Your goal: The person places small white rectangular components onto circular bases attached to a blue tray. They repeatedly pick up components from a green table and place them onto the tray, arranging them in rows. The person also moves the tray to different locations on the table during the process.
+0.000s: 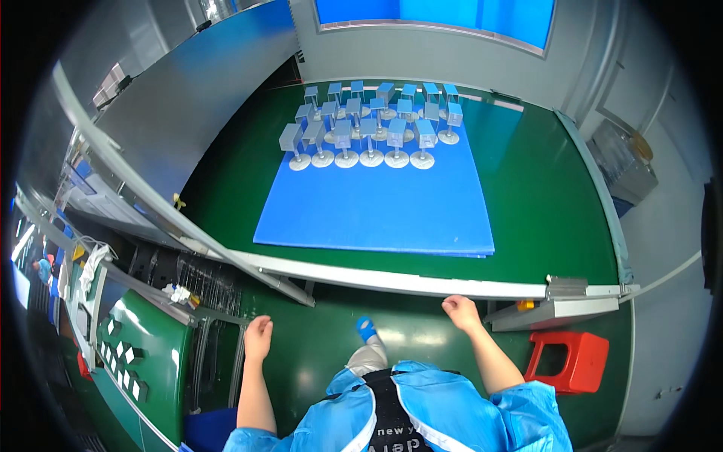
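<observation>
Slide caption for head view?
Left hand and right hand before a green worktable; box-headed stands in rows on its blue mat.

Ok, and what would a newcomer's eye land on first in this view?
Probably the rows of grey box-topped stands on the far part of the bright blue mat, which lies on the green table. Next, the red stool at the lower right. Nearer, the left hand and right hand appear apart, below the table's near edge in the picture.
</observation>
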The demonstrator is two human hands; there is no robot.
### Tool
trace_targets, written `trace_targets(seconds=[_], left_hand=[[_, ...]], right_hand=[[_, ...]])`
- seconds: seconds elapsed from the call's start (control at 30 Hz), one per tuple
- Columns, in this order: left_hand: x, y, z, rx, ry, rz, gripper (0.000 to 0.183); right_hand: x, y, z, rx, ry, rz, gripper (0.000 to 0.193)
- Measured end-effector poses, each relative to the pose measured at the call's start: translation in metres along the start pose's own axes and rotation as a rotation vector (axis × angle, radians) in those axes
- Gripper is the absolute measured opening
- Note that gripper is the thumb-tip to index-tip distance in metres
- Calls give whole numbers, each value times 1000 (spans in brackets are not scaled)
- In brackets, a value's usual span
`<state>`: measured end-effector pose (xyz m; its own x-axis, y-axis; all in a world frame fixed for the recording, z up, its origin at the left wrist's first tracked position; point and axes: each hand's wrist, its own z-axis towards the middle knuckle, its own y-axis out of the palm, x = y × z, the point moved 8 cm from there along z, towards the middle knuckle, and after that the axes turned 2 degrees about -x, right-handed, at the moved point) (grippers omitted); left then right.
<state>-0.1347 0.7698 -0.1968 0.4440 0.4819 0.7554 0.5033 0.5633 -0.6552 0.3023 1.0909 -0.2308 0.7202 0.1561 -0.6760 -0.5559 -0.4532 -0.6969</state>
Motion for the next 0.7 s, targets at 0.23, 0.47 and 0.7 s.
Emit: trace_targets(seconds=[0.23,0.47,0.7], left_hand=[[20,67,212,13,16,-151,19],[-6,89,360,248,-218,446,37],[-48,98,438,74,-342,637,51]], right_hand=[[37,-79,127,358,98,37,21],[60,-149,256,555,323,-270,31],[65,-146,303,504,481,-304,44]])
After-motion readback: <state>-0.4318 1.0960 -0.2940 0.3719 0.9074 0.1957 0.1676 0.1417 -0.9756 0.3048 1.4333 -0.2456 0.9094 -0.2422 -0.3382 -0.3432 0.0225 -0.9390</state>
